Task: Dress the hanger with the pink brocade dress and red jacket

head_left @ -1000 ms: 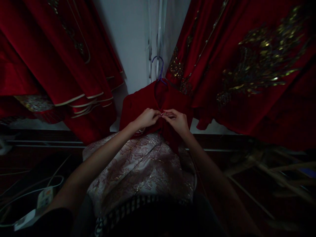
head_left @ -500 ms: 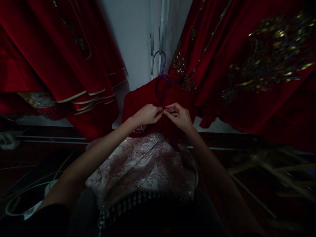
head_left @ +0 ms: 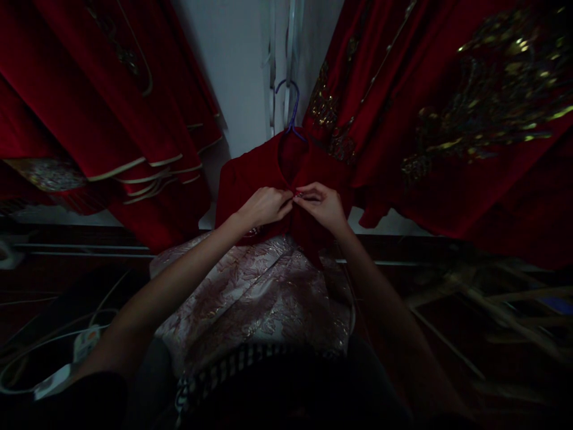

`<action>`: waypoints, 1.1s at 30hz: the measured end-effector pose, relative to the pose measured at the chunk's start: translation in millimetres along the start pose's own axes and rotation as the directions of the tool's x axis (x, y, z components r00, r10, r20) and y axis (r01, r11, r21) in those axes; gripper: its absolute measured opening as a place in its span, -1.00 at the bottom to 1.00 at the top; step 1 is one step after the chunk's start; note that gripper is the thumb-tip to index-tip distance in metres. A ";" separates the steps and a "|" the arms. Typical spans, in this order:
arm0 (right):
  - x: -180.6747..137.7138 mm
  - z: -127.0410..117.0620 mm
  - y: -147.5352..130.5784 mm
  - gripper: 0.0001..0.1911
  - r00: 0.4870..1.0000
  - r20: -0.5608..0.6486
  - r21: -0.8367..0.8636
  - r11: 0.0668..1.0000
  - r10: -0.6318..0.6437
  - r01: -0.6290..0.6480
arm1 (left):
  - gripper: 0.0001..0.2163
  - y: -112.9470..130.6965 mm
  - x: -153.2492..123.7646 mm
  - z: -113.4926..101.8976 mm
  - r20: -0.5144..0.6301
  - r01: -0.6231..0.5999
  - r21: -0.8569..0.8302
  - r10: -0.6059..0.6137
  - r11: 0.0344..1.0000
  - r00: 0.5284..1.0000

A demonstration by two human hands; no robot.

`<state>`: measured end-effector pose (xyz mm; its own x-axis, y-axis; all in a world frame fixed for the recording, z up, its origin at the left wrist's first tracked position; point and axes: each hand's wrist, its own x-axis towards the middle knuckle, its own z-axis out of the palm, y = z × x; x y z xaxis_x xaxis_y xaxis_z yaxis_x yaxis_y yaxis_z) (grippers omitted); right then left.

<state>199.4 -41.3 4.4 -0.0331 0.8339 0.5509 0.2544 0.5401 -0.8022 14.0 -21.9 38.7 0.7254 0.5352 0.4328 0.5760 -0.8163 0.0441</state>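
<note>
A short red jacket (head_left: 250, 173) hangs on a purple hanger (head_left: 294, 107) in front of me, its neck opening facing up. At the front edge below the neck, my left hand (head_left: 267, 205) is closed, fingers pinching the red cloth. My right hand (head_left: 323, 206) pinches at the same spot from the other side, its fingertips meeting those of the left. A small shiny fastening seems to lie between the fingertips, but it is too dark and small to name surely. Below the jacket spreads a pale pink brocade skirt (head_left: 268, 286) with a metallic leaf pattern.
Long red garments (head_left: 170, 131) with pale trim hang on the left, and red gowns with gold sequins (head_left: 505, 89) on the right. A white power strip (head_left: 87, 341) with cable lies low left. Wooden slats (head_left: 483, 304) stand low right.
The view has shifted slightly, so everything sits a little further left and higher. Both hands stay together at the jacket front, with only small finger movement.
</note>
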 end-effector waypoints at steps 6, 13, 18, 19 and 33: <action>2.4 -0.6 -2.4 -0.70 0.999 0.043 0.015 1.000 0.010 -0.010 | -0.75 -4.1 2.4 -6.8 0.054 -0.056 -0.023 0.057 0.998 0.997; 4.0 5.9 -8.4 -0.75 0.999 -0.011 -0.047 0.998 -0.030 0.030 | -0.77 -6.8 4.2 -4.9 0.058 -0.053 -0.045 0.055 0.998 0.997; 9.4 15.7 -8.1 -0.78 0.995 -0.082 -0.057 0.997 -0.054 0.050 | -0.79 -0.8 -4.1 19.8 -0.291 0.139 -0.237 -0.207 0.961 0.934; 10.3 16.9 -7.4 -0.78 0.995 -0.081 -0.048 0.998 -0.052 0.048 | -0.79 0.5 -6.0 24.7 -0.347 0.164 -0.297 -0.266 0.941 0.899; 12.2 14.7 14.5 -0.65 0.999 -0.034 0.142 0.989 0.041 -0.036 | -0.84 -7.2 -4.8 0.0 -0.181 0.093 -0.216 -0.134 0.972 0.974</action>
<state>188.4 -21.6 -3.9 0.0107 0.8511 0.5249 0.1154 0.5203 -0.8461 6.4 -18.6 36.4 0.5614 0.5913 0.5790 0.5461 -0.7904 0.2776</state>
